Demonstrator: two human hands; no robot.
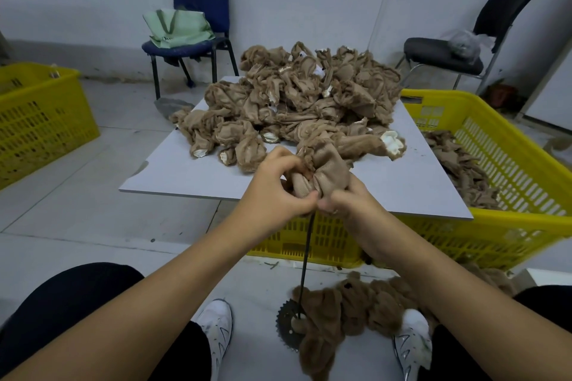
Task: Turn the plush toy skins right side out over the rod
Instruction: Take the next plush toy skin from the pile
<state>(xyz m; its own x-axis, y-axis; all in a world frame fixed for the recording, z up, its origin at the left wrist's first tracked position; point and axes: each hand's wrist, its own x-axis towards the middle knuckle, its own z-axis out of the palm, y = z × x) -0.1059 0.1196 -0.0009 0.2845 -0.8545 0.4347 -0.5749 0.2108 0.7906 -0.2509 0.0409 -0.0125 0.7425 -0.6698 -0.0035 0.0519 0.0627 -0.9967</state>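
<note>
Brown skin (325,170) gripped by both hands (312,195) atop rod (306,254); skin pile (297,99) behind

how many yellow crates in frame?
2. One yellow crate stands on the floor at far left; the other yellow crate is at right, under the white board. More may be out of view.

Bare forearms, black trousers (62,303), white trainers (216,331), a finger ring (335,211).

Dark printed lettering on the pale green tote bag (178,29), which lies on the seat of the blue chair (198,9), is too small and blurred to read, and nothing else carries legible text.
</note>
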